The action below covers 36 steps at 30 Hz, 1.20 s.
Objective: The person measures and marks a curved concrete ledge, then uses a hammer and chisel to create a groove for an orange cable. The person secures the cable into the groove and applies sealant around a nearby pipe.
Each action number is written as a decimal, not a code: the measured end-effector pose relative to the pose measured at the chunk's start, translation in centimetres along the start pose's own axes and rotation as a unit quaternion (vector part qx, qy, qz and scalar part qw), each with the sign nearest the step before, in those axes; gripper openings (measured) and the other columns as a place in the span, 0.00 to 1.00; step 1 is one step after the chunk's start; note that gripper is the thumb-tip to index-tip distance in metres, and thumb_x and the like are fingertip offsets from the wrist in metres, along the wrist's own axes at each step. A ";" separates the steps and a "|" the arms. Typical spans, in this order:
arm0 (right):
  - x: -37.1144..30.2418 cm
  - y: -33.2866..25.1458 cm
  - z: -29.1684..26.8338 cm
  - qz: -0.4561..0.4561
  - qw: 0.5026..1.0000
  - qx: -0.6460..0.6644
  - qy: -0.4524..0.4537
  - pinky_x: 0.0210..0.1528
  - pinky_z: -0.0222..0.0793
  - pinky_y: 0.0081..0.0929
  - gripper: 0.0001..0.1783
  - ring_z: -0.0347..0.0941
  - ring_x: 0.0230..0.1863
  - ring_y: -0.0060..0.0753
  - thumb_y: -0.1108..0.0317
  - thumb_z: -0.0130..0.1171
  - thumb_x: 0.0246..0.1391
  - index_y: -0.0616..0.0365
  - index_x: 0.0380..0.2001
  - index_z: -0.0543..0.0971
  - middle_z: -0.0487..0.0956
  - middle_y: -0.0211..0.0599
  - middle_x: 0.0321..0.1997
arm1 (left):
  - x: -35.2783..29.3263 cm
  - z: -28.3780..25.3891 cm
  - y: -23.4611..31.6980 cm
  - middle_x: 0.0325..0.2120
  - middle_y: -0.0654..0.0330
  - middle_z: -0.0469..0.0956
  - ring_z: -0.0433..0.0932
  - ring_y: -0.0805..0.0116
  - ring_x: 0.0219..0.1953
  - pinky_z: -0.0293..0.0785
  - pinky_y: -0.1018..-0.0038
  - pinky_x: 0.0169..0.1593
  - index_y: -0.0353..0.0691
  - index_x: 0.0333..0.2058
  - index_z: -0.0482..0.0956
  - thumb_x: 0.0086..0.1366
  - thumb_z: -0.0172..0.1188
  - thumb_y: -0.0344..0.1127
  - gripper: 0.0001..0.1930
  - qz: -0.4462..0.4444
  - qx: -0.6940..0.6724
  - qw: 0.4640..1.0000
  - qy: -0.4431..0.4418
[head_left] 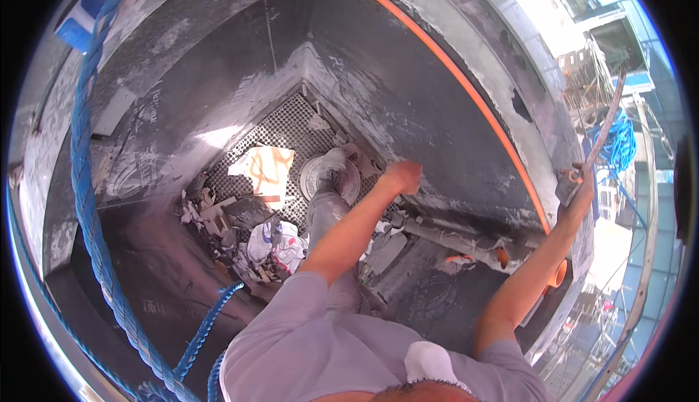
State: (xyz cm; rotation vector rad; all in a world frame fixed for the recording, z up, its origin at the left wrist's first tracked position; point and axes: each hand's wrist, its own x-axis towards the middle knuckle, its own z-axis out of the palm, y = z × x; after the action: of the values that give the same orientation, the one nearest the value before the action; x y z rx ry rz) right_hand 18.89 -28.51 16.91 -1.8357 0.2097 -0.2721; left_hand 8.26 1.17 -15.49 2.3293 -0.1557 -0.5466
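My left hand [405,178] is closed in a fist, with nothing showing in it. It hovers in front of the dark right-hand wall [415,81] of a deep pit. Farther right, at the rim, my right hand [579,186] is closed around a long thin brown rod [609,121] that points up and outward. A small dark grey block-like piece [567,188] sits against the fingers; whether it belongs to the rod I cannot tell. Below my left arm, my dusty shoe [333,162] rests by a round pale disc [354,183] on the studded black floor [284,121].
A torn printed sheet [268,172], a crumpled white bag [273,245] and rubble [218,220] litter the pit floor. Thick blue rope [84,154] hangs along the left. An orange strip [451,63] edges the right wall. Outside lies a blue rope coil [619,140].
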 end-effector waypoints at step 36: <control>1.5 0.2 0.1 0.010 0.999 0.020 -0.031 0.30 0.72 0.22 0.20 0.78 0.26 0.29 0.51 0.57 0.74 0.60 0.49 0.77 0.83 0.44 0.29 | 1.0 -0.5 0.0 0.51 0.43 0.86 0.85 0.43 0.56 0.83 0.51 0.57 0.36 0.59 0.80 0.68 0.58 0.38 0.22 0.004 -0.005 1.000 0.016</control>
State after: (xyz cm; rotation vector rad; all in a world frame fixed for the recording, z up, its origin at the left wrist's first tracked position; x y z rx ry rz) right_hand 20.37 -28.87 16.85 -1.7986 0.1771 -0.2042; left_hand 9.38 1.18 -15.53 2.3254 -0.1480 -0.5049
